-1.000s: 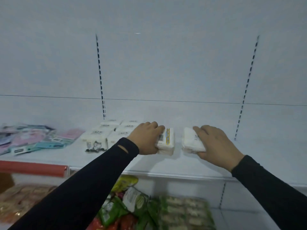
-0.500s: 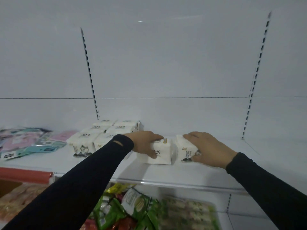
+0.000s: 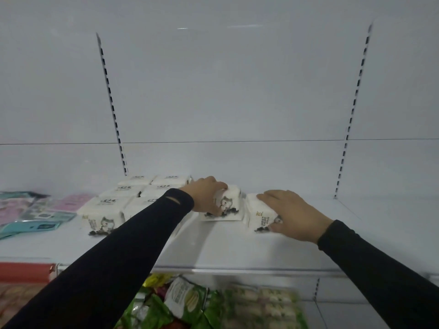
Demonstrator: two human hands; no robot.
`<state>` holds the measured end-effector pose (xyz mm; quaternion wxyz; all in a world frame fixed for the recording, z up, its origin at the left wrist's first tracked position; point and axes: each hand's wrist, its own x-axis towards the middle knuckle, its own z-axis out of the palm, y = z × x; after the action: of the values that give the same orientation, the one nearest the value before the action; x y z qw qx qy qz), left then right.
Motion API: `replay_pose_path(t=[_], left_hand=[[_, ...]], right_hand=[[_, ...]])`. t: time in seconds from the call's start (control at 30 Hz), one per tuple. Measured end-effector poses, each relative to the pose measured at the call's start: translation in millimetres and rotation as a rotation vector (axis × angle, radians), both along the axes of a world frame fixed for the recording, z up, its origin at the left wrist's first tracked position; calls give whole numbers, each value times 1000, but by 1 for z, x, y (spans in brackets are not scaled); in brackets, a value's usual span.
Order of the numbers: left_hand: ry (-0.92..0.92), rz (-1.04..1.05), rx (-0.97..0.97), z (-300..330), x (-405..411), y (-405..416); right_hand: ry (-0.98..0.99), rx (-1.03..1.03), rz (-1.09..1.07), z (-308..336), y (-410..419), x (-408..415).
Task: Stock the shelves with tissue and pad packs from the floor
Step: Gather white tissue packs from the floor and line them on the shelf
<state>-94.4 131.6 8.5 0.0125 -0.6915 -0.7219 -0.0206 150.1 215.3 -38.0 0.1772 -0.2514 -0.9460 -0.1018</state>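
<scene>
So both hands are up on the white shelf (image 3: 237, 248) right now, each on its own tissue pack. The left hand (image 3: 206, 194) has its grip wrapped over the top and left side of one white tissue pack (image 3: 229, 205), the one with the little cat drawing on its front. The right hand (image 3: 293, 213) lies flat across the top of a second tissue pack (image 3: 259, 216), thumb tucked down on its front face, so its grip is closed on that pack. The two packs sit just beside each other with a small gap, about mid-shelf, back from the front edge. Toward the shelf's left there's a block of the same tissue packs (image 3: 133, 198), lined up in two columns running to the back wall. Further left, by the left edge, lie flat pink and teal pad packs (image 3: 35, 214). Below the shelf there are green snack bags (image 3: 187, 302), pretty blurry.
</scene>
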Motion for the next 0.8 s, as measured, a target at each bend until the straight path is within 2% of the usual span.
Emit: replay_pose_path(t=[0.17, 0.33, 0.57, 0.8], left_hand=[[159, -51, 77, -12, -9, 6], [217, -92, 136, -20, -28, 5], [322, -71, 161, -26, -41, 14], [368, -4, 130, -19, -53, 40]], right_hand=[[6, 23, -83, -8, 6, -5], [44, 29, -199, -9, 11, -18], [165, 7, -140, -20, 30, -48], [247, 108, -106, -29, 58, -67]])
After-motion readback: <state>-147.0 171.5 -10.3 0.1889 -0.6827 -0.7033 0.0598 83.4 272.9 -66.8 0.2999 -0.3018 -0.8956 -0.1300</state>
